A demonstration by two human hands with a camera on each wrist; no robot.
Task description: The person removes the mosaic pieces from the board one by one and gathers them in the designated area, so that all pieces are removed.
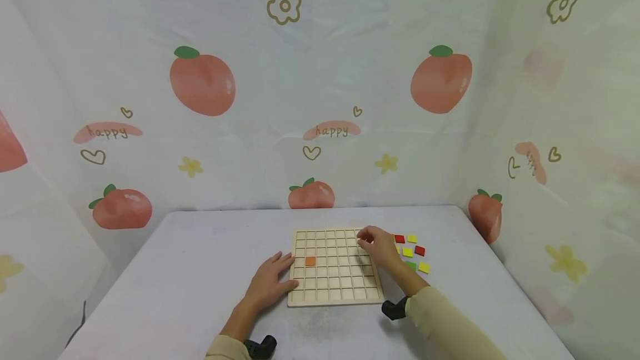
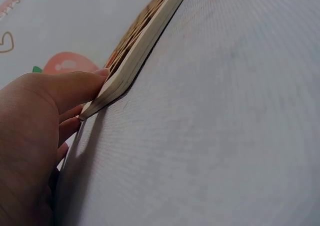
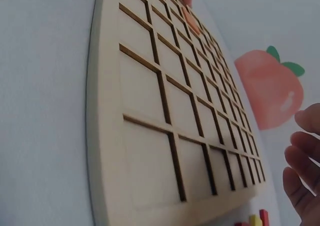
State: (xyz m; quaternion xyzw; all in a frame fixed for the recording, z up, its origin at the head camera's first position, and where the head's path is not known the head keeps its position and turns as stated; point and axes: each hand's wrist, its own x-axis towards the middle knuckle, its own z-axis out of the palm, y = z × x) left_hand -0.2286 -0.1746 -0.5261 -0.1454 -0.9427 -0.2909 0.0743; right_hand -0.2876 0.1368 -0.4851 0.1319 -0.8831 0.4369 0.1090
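A square wooden grid board [image 1: 327, 295] lies on the table, with one orange tile [image 1: 310, 261] in a cell toward its left side. My left hand [image 1: 270, 282] rests against the board's left edge, fingers fairly straight. In the left wrist view the thumb [image 2: 82, 89] touches the top of the rim near a corner. Over the board's far right corner hovers my right hand [image 1: 381, 246], its fingers loosely bent and thumb apart from them. The right wrist view shows these fingers [image 3: 302, 153] at the right edge with no tile visible between them; part of that hand is cut off.
Right of the board lie several loose tiles, among them a red tile [image 1: 420, 250], a yellow tile [image 1: 424, 268] and a green tile [image 1: 410, 265]. My right forearm partly hides them. A white table [image 1: 200, 260] carries everything, with a fruit-print curtain [image 1: 240, 154] behind it.
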